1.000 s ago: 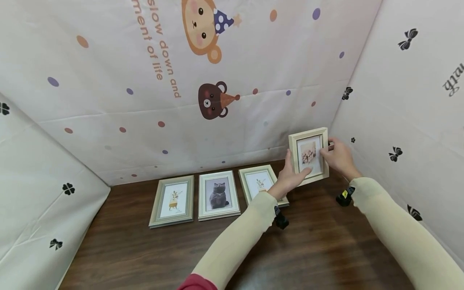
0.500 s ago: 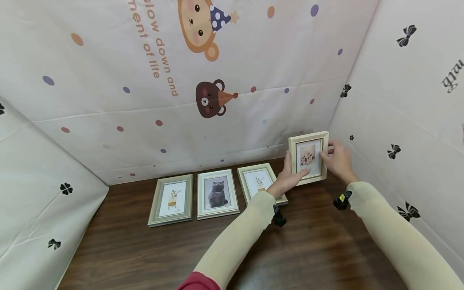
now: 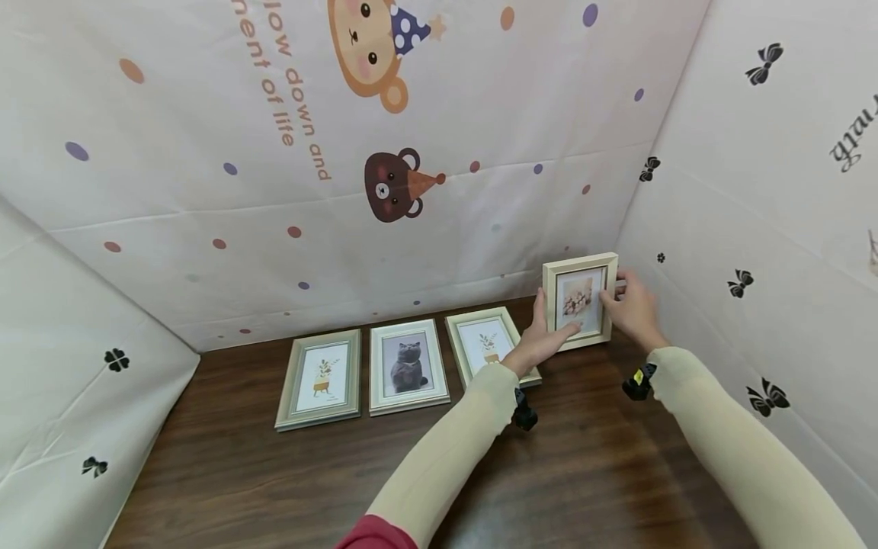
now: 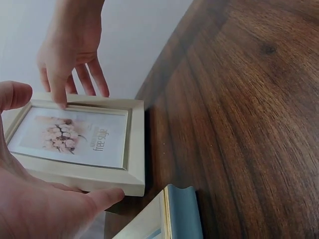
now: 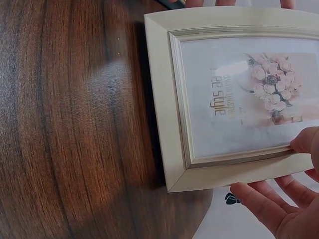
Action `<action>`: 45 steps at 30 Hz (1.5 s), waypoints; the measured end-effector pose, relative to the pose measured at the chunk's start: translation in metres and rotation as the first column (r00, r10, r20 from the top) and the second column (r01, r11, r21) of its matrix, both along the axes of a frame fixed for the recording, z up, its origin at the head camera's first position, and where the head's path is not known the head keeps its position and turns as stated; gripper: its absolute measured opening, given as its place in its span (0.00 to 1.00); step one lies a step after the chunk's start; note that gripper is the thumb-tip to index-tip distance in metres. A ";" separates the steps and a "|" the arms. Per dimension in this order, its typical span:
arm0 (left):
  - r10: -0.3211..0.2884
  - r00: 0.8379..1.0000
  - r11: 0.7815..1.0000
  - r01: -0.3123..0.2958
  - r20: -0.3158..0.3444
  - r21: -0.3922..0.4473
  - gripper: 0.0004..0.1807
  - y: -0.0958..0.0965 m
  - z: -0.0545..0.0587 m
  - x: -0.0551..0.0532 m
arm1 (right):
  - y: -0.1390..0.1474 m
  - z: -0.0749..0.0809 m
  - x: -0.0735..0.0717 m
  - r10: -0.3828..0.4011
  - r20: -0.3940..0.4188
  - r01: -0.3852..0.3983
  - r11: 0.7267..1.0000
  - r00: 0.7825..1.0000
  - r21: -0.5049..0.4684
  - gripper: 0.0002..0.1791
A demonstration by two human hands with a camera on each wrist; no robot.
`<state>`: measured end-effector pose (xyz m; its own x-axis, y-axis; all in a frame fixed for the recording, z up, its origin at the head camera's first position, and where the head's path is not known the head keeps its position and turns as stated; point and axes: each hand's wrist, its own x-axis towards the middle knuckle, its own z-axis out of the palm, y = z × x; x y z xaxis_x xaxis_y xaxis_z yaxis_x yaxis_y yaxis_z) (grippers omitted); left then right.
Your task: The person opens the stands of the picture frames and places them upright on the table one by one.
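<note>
Flower-print frame near-upright, held in both hands

Reference: flower-print frame. Wood tabletop runs out in front of it. To its left, face up: green-edged plant-print frame well apart, then cat-print frame, then pale plant-print frame, nearest. Left hand grips its left edge, thumb across front, fingers partly spread. Right hand pinches its right edge, thumb on front, fingers behind. Base contact with tabletop: cannot tell. Behind it: dotted wall sheet.
</note>
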<state>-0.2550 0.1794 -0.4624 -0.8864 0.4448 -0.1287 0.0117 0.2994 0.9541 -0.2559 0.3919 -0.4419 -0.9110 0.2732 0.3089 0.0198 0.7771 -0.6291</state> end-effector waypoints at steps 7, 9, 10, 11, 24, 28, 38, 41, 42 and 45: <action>0.019 1.000 1.000 -0.019 -0.015 -0.007 0.53 -0.001 0.002 0.003 | -0.005 0.004 -0.001 -0.013 0.029 0.013 1.000 1.000 -0.006 0.28; 0.023 1.000 1.000 -0.023 -0.020 -0.009 0.53 -0.002 0.003 0.004 | -0.005 0.004 -0.002 -0.015 0.037 0.016 1.000 0.999 -0.013 0.28; 0.025 0.999 1.000 -0.025 -0.024 -0.006 0.53 -0.002 0.004 0.005 | -0.006 0.004 -0.002 -0.016 0.039 0.016 1.000 0.999 -0.018 0.28; 0.024 0.999 1.000 -0.024 -0.028 -0.004 0.54 -0.002 0.005 0.005 | -0.006 0.005 -0.002 -0.017 0.041 0.017 1.000 0.999 -0.019 0.28; 0.031 0.999 1.000 -0.031 -0.023 0.001 0.54 -0.005 0.004 0.005 | -0.006 0.004 0.000 -0.005 0.040 0.005 1.000 0.999 -0.002 0.28; 0.014 0.998 1.000 -0.015 -0.054 -0.016 0.53 -0.011 0.004 0.004 | -0.009 0.007 0.002 -0.010 0.039 0.010 1.000 0.999 -0.002 0.31; -0.076 0.984 0.993 0.060 -0.161 -0.098 0.52 -0.037 0.013 -0.004 | -0.017 0.036 0.006 -0.020 -0.086 0.022 0.999 0.996 0.023 0.34; -0.089 0.974 0.991 0.065 -0.207 -0.119 0.50 -0.049 0.016 -0.006 | -0.023 0.047 0.008 -0.013 -0.128 0.019 0.998 0.992 0.052 0.34; -0.090 0.973 0.991 0.066 -0.214 -0.117 0.49 -0.054 0.018 -0.007 | -0.026 0.051 0.008 -0.009 -0.137 0.017 0.998 0.991 0.061 0.34; -0.089 0.969 0.991 0.062 -0.232 -0.121 0.47 -0.066 0.023 -0.008 | -0.037 0.063 0.009 -0.005 -0.144 0.015 0.998 0.990 0.067 0.34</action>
<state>-0.2631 0.1130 -0.4390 -0.8621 0.5060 0.0271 0.2591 0.3942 0.8818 -0.2465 0.3553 -0.3791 -0.8530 0.2562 0.4547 -0.0591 0.8181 -0.5720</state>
